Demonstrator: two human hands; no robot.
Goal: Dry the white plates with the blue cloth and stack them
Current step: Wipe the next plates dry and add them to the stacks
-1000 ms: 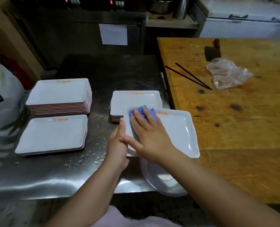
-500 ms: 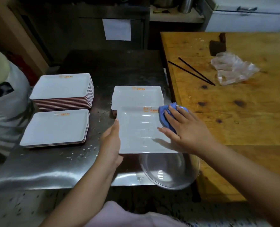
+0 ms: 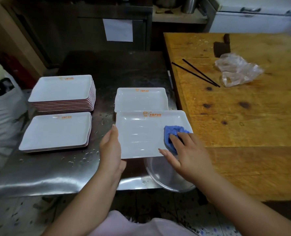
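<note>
Swept back onto the plate's surface, the blue cloth (image 3: 174, 136) is now pressed near the right edge, where half a second ago it was bunched just off the far right corner. The held plate (image 3: 146, 135) is kept level above the steel counter's (image 3: 44, 174) near edge, long axis running left to right, logo edge away from the person. It is gripped at its left rim by the left hand (image 3: 111, 150), thumb on top. The cloth is pinned under the right hand (image 3: 187, 154), fingers spread over it; how much is bunched beneath the palm cannot quite be made out. Unwiped surface lies to the left of that hand, so a leftward stroke is probably called for. Just behind, a short stack (image 3: 141, 99) is waiting; two more stacks (image 3: 59, 106) are seen further left.
</note>
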